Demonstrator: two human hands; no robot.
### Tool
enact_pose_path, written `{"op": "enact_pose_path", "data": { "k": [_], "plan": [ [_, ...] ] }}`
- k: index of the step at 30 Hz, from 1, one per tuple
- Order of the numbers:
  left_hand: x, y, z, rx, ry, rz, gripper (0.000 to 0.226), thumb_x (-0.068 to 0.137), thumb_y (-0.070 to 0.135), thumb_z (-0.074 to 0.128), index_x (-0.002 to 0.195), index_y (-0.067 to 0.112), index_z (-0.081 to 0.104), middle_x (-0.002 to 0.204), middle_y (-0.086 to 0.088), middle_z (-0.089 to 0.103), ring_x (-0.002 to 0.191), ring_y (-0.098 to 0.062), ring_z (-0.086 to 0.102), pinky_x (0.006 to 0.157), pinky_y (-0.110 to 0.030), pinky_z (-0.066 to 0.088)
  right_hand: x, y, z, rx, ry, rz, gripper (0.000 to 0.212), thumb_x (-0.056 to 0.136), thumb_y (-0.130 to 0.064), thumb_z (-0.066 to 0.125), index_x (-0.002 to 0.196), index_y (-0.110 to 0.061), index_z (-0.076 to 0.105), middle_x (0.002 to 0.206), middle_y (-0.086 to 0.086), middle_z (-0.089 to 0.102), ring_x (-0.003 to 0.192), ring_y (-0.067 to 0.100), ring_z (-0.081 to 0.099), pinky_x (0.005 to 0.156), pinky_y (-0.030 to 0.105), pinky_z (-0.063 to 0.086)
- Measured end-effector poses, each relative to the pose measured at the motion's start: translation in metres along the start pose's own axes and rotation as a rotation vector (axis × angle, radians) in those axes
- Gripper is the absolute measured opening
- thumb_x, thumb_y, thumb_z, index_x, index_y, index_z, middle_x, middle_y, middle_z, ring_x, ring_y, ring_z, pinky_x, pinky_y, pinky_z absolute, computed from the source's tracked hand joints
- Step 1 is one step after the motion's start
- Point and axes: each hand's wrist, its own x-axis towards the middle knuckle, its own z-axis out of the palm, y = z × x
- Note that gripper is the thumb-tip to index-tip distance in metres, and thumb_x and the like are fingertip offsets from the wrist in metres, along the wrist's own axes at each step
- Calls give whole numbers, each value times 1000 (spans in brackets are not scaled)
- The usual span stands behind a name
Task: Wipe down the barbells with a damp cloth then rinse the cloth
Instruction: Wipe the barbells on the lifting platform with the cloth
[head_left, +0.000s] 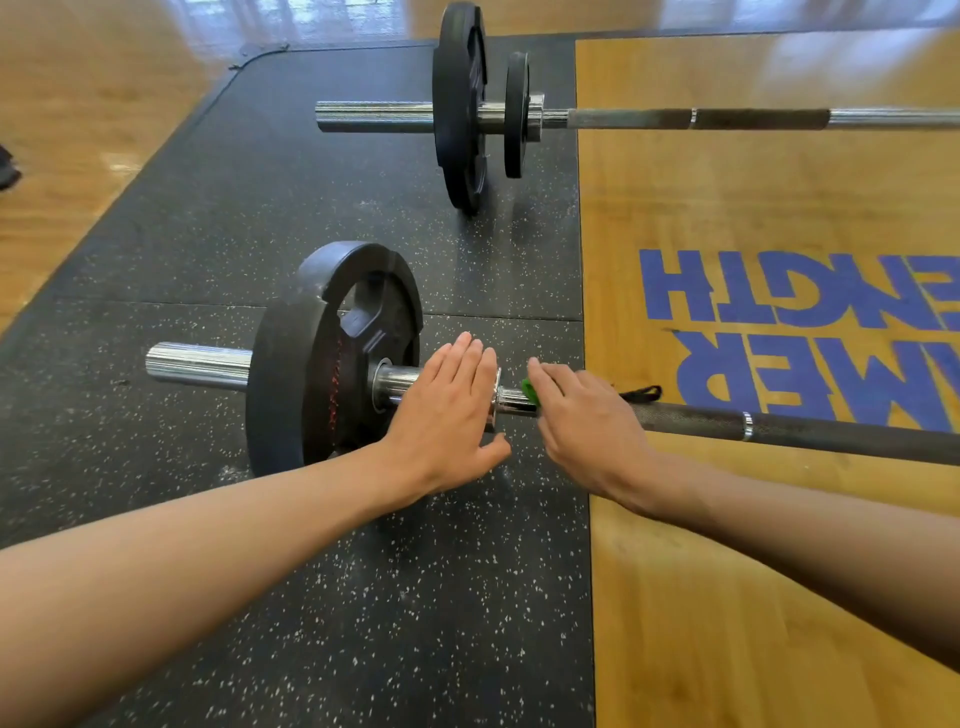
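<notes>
A black plate (311, 374) stands just left of our left hand (447, 410) on the near barbell (779, 428), and a second barbell (753, 118) lies well beyond both hands. Our left hand lies flat over the bar, fingers straight, holding nothing, while our right hand (587, 426) curls round the green cloth (530, 391) on the bar. Only a scrap of cloth shows past the fingers.
</notes>
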Motion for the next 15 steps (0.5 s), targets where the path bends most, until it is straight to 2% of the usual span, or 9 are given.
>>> {"op": "enact_pose_path", "data": {
  "k": [2,5,8,10,13,15],
  "plan": [
    [1,-2,-2,17,-26,-5,98,84,65,30,154,-4,23,159,-23,30,151,-36,19,124,-47,19,9,-3,-3,125,-7,32,56,102,-25,28,154,-4,35,137,15,56,109,35,60,92,46,49],
    [0,-6,-9,63,-78,-24,107,85,75,32,156,-2,13,162,-22,24,153,-36,13,125,-48,14,21,-14,-14,434,12,212,51,108,-22,34,158,-9,27,144,12,50,120,30,55,100,46,45],
    [-7,-15,-24,222,-140,-2,119,81,87,26,157,-3,11,165,-23,15,154,-36,3,125,-50,4,38,-39,-15,654,85,214,50,110,-23,34,158,-9,27,151,10,45,132,25,48,110,39,39],
    [-13,-24,-36,321,-107,24,121,80,89,20,157,-4,14,164,-24,14,154,-38,1,124,-52,-1,44,-57,-6,640,136,136,48,110,-20,35,156,-9,33,154,9,44,138,23,44,115,38,36],
    [-21,-36,-50,388,-87,44,118,81,86,17,155,-6,19,164,-27,12,154,-40,-2,123,-53,-3,49,-64,11,381,242,12,42,107,-18,43,146,-7,51,147,12,54,137,29,48,113,46,41],
    [-23,-40,-59,454,-73,22,114,84,84,20,154,-7,21,164,-29,9,153,-41,-4,123,-54,-3,46,-56,15,217,268,-98,43,103,-20,42,140,-5,56,142,14,58,134,33,51,112,47,44]
  ]
}}
